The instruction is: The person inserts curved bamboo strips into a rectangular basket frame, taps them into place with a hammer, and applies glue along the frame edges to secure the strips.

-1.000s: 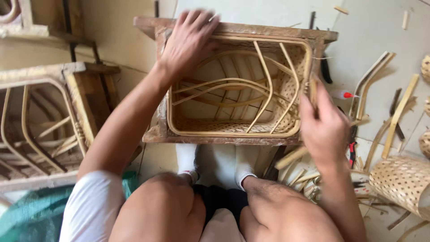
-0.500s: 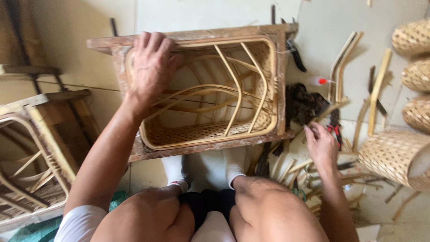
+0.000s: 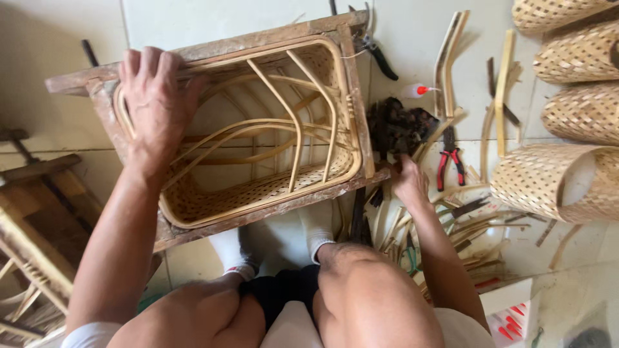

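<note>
Head view, looking down at a seated person's knees and white socks. The left hand lay palm down, fingers spread and curled over the far left corner of a wooden frame, pressing on the rim of the woven basket set inside that frame. The frame and basket stood on the tiled floor directly in front of the person's feet, tilted slightly, with bent cane ribs crossing the basket's open interior. The right hand was low on the floor just beside the frame's near right corner, reaching into a heap of tools and cane offcuts; its fingers were hidden from above, so whether it gripped anything could not be told. Near it lay red-handled pliers, a dark bundle and a small bottle with a red cap. Finished woven baskets stood at the right edge, well apart from both hands.
</note>
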